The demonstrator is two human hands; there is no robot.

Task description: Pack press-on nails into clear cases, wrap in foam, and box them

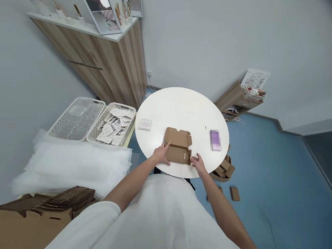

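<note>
On the white round bench (181, 103), near the edge closest to the person, a brown cardboard box (177, 139) lies opened out, lid panel folded back away from the body, side flaps spread. Small pale strip or slot shows on the base, right part; cannot tell which.

Left hand (161, 154) at the box's left end, touching, index finger and thumb spread apart over that end; cannot tell if it actually grips. Right hand (198, 164) at the right end, fingers bent against the raised end wall, thumb lifted off them; pinch or just contact, cannot tell.

Same bench: clear packet (145, 125) left of the box, purple-and-white item (215, 140) on the right side, pixelated, well apart from the box.

Left of the bench: two white baskets side by side, one with clear plastic pieces (84, 119), the other with printed cards (114, 126). Translucent sheets (77, 169) nearer the person, then stacked flat cardboard (75, 200) in the lower left corner. Right, blue floor (261, 166) with more brown boxes (225, 168) beside the bench.
</note>
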